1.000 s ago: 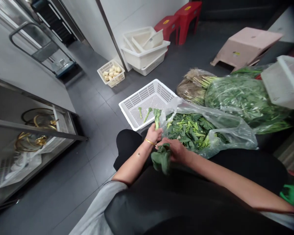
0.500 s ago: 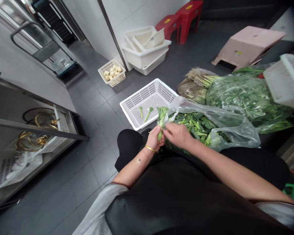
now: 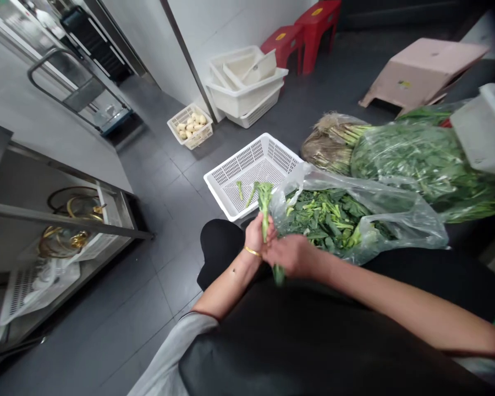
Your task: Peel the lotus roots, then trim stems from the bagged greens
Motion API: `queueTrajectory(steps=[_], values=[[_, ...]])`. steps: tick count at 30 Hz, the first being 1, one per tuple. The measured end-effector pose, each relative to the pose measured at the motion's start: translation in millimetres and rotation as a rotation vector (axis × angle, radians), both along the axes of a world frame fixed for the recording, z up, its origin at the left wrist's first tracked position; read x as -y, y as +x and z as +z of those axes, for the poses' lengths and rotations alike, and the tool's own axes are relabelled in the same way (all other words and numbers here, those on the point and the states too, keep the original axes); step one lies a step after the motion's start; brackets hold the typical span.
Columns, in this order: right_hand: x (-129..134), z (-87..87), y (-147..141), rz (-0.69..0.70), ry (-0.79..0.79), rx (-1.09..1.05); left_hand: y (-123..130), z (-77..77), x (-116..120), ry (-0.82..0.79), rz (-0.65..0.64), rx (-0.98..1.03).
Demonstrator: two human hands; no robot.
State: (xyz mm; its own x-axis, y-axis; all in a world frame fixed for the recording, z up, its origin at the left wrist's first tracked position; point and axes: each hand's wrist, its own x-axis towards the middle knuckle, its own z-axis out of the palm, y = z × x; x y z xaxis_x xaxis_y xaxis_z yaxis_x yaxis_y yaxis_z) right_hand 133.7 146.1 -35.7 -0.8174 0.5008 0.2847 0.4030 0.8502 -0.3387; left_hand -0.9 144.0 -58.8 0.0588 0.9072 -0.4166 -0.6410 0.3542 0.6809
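My left hand [image 3: 259,234] is closed around a broccolini stalk [image 3: 264,206], its pale green head pointing up. Close against it, my right hand [image 3: 291,256] is closed and blurred by motion. A dark green leaf [image 3: 279,275] hangs below its fingers. Just beyond the hands stands a white perforated basket [image 3: 225,201] with a couple of trimmed stalks [image 3: 240,190] on its bottom. To the right, an open clear plastic bag [image 3: 421,234] holds a heap of leaves and green cut pieces [image 3: 330,217].
Bagged greens [image 3: 429,159] and a rooty bundle [image 3: 328,143] lie at the right. A pink stool [image 3: 421,69], red stools [image 3: 315,30], stacked white bins [image 3: 243,93] and a basket of pale round vegetables [image 3: 192,127] stand farther off. A metal shelf [image 3: 66,217] is at left.
My right hand has moved down from the stalk's upper part toward my body, with a leaf now hanging below it. The stalk in my left hand stands more upright and has shifted slightly left.
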Motion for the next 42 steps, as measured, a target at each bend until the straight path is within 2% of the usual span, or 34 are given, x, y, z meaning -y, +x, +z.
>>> queueTrajectory(steps=[1, 2, 5, 7, 9, 11, 13, 15, 16, 18, 20, 21, 22, 25, 27, 29, 31, 32, 34, 36, 37, 40, 42], values=[[8, -1.2, 3, 0.080, -0.017, 0.028, -7, 3.6, -2, -0.019, -0.031, 0.072], [10, -1.4, 8, 0.088, -0.066, 0.065, -13, 6.7, -3, -0.027, -0.082, 0.142], [-15, 4.6, 23, -0.077, -0.394, 0.109, -24, 11.0, -1, 0.005, -0.256, 0.302], [-43, 11.3, 27, -0.186, -0.672, 0.004, -22, 9.6, 3, 0.020, -0.373, 0.343], [-65, 15.5, 23, -0.279, -0.831, -0.138, -16, 6.3, 5, 0.022, -0.464, 0.302], [-74, 14.2, 15, -0.368, -0.789, -0.210, -7, 2.8, 6, 0.035, -0.436, 0.154], [-68, 8.4, 6, -0.490, -0.556, -0.192, 1, -0.5, 4, 0.052, -0.262, -0.045], [-50, 1.8, 0, -0.555, -0.245, -0.127, 7, -3.0, 1, 0.027, -0.078, -0.164], [-38, -0.8, -1, -0.518, -0.113, -0.098, 8, -3.5, -1, -0.002, -0.008, -0.175], [-13, -3.6, 0, -0.276, 0.018, -0.060, 6, -2.3, -5, -0.066, 0.050, -0.110], [2, -3.1, 7, -0.030, -0.017, -0.025, -3, 2.4, -9, -0.087, 0.024, -0.002], [2, -2.0, 11, 0.014, -0.085, 0.001, -9, 5.5, -9, -0.081, -0.025, 0.052], [-3, -0.3, 15, -0.004, -0.185, 0.023, -15, 8.6, -9, -0.064, -0.090, 0.103], [-39, 6.0, 21, -0.186, -0.559, -0.015, -22, 13.4, -5, -0.002, -0.284, 0.196], [-61, 9.9, 16, -0.284, -0.669, -0.059, -17, 11.1, -1, 0.035, -0.349, 0.168], [-67, 12.0, 6, -0.391, -0.528, -0.026, -7, 5.7, 1, 0.063, -0.305, 0.058], [-51, 12.1, -3, -0.462, -0.249, 0.051, 3, 0.1, 1, 0.045, -0.191, -0.061], [-36, 11.8, -6, -0.427, -0.125, 0.079, 5, -1.8, 0, 0.020, -0.131, -0.101], [-5, 11.5, -6, -0.214, 0.007, 0.124, 4, -2.7, -4, -0.045, -0.050, -0.117], [16, 12.6, 2, 0.009, -0.016, 0.198, -4, 0.3, -8, -0.065, -0.026, -0.066], [18, 13.8, 8, 0.048, -0.059, 0.252, -9, 2.7, -9, -0.057, -0.057, -0.023], [-7, 19.3, 23, -0.046, -0.305, 0.340, -24, 9.6, -7, 0.002, -0.243, 0.117], [-38, 22.8, 24, -0.120, -0.554, 0.214, -27, 11.6, -2, 0.034, -0.372, 0.188]])
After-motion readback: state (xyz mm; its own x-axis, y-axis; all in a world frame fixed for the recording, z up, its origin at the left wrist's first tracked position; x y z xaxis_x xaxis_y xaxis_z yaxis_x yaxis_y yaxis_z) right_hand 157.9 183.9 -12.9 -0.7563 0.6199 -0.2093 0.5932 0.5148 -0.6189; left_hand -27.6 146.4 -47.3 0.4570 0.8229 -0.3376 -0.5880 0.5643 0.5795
